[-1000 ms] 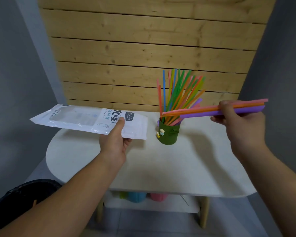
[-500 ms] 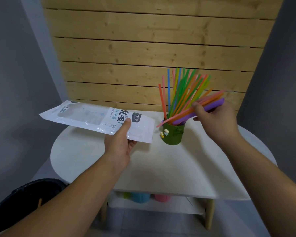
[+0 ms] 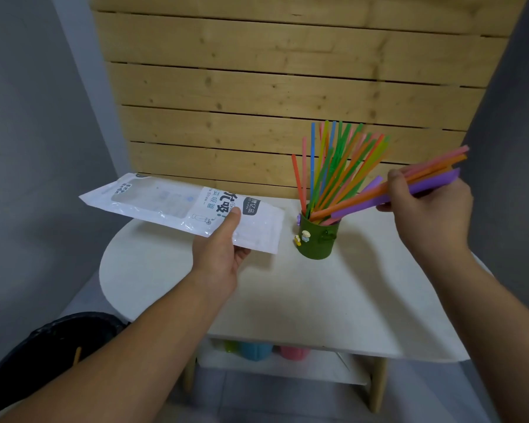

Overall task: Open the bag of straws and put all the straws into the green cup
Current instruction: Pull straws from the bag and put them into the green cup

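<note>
Left hand (image 3: 223, 254): centre of the frame, arm coming up from the lower left. The thumb is pressed flat on top of the bag and the other fingers are curled beneath it, so the bag is pinched between them.

Bag (image 3: 165, 206): white and clear plastic with printed lettering. It is held nearly level above the left part of the table, its long end reaching toward the left of the frame and its near corner just beside the green cup, not touching it.

Right hand (image 3: 425, 209): right of the frame, fingers clenched round a small bundle of straws, knuckles turned toward the camera.

Held straws (image 3: 356, 204): pink, orange and purple, slanting down to the left. Their lower ends are at the mouth of the cup (whether they reach the bottom cannot be told), and their upper ends stick out past the hand toward the upper right.

Green cup (image 3: 318, 239): upright on the table right of centre, with small figures stuck on its side.

Standing straws (image 3: 339, 166): many colours, fanned out of the cup and leaning right.

Table (image 3: 287, 300): white, rounded top.

Plank wall (image 3: 257, 71): pale wooden slats behind the table.

Lower shelf (image 3: 287, 366): under the tabletop, holding small cups (image 3: 257, 351) in green, blue and pink.

Black bin (image 3: 43, 355): lower left corner.
</note>
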The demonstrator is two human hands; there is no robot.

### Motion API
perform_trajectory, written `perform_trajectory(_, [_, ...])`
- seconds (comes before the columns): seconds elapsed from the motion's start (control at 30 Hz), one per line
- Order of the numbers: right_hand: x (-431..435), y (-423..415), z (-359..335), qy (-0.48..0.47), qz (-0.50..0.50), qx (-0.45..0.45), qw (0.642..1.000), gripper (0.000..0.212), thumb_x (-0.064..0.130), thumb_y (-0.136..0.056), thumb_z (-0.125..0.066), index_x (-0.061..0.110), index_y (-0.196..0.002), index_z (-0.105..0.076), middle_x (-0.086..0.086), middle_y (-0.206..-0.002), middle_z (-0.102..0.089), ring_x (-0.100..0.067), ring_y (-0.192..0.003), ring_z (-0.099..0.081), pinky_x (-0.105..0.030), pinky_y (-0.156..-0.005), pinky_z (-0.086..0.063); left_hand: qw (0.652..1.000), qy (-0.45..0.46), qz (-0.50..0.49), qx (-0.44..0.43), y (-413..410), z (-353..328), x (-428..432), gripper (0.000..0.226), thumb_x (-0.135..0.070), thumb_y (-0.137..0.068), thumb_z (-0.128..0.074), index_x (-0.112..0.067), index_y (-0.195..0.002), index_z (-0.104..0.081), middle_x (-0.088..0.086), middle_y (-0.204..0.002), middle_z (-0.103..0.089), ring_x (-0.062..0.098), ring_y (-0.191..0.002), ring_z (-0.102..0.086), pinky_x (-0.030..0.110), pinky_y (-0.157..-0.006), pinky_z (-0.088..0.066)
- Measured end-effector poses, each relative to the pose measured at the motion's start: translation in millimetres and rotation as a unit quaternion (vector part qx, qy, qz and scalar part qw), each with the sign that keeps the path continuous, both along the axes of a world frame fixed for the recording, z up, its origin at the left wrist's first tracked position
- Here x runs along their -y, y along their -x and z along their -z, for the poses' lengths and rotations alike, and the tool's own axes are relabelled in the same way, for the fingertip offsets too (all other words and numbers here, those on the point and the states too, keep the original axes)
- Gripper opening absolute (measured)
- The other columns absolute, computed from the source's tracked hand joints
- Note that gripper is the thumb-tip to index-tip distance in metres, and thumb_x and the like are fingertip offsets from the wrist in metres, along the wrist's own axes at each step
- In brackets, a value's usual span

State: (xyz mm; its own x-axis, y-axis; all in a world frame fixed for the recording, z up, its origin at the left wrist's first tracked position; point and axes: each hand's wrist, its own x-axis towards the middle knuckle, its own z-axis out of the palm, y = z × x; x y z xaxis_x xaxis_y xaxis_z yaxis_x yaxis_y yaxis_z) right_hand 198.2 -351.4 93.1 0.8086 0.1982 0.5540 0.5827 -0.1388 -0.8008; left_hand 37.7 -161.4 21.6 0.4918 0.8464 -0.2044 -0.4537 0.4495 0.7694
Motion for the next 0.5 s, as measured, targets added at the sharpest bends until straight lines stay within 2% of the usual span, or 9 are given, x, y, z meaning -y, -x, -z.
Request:
perform_trajectory(0.07, [1, 2, 2, 0.008, -0.017, 0.001, 1.000, 0.012, 0.027, -0.093, -0.065, 0.025, -0.082, -0.069, 0.009, -0.069, -0.071, -0.004, -0.060, -0.072, -0.023, -0.057, -0.059, 1.000, 0.002, 0.003, -0.001, -1, 0, 2, 0.037, -0.013, -0.089, -0.075, -0.022, -0.124, -0.067, -0.001, -0.108, -0.079, 0.011, -0.082, -0.078, 0.025, -0.057, -0.059])
perform_trajectory(0.23, [-8, -2, 11, 0.052, -0.045, -0.004, 0.998, 0.008, 0.026, -0.092, -0.068, 0.021, -0.087, -0.072, 0.006, -0.078, -0.073, -0.013, -0.070, -0.073, -0.039, -0.070, -0.063, 1.000, -0.004, 0.009, 0.001, -2, 1, 3, 0.038, -0.013, -0.089, -0.075, -0.021, -0.125, -0.066, -0.001, -0.110, -0.078, 0.010, -0.082, -0.077, 0.025, -0.056, -0.058])
perform_trajectory(0.33, [-16, -7, 13, 0.065, -0.058, -0.003, 0.996, 0.013, 0.028, -0.092, -0.068, 0.017, -0.087, -0.072, 0.008, -0.077, -0.073, -0.009, -0.066, -0.073, -0.038, -0.068, -0.063, 1.000, -0.003, 0.007, -0.004, -2, 3, 2, 0.036, -0.013, -0.089, -0.075, -0.022, -0.123, -0.067, 0.000, -0.112, -0.078, 0.010, -0.083, -0.077, 0.026, -0.057, -0.059])
perform_trajectory(0.4, [-21, -9, 11, 0.070, -0.063, 0.002, 0.996, 0.013, 0.029, -0.093, -0.066, 0.023, -0.082, -0.069, 0.010, -0.075, -0.072, -0.006, -0.062, -0.072, -0.033, -0.064, -0.063, 1.000, -0.003, 0.009, -0.007, -3, 4, 1, 0.038, -0.014, -0.089, -0.075, -0.022, -0.124, -0.066, 0.000, -0.112, -0.078, 0.012, -0.087, -0.077, 0.027, -0.059, -0.060])
perform_trajectory(0.5, [-27, -16, 5, 0.088, -0.046, -0.002, 0.995, 0.018, 0.031, -0.095, -0.064, 0.022, -0.080, -0.069, 0.001, -0.074, -0.074, -0.013, -0.060, -0.073, -0.043, -0.065, -0.063, 1.000, 0.000, 0.010, -0.006, -3, 4, 0, 0.038, -0.014, -0.089, -0.075, -0.023, -0.125, -0.066, 0.000, -0.113, -0.078, 0.013, -0.089, -0.077, 0.027, -0.060, -0.060])
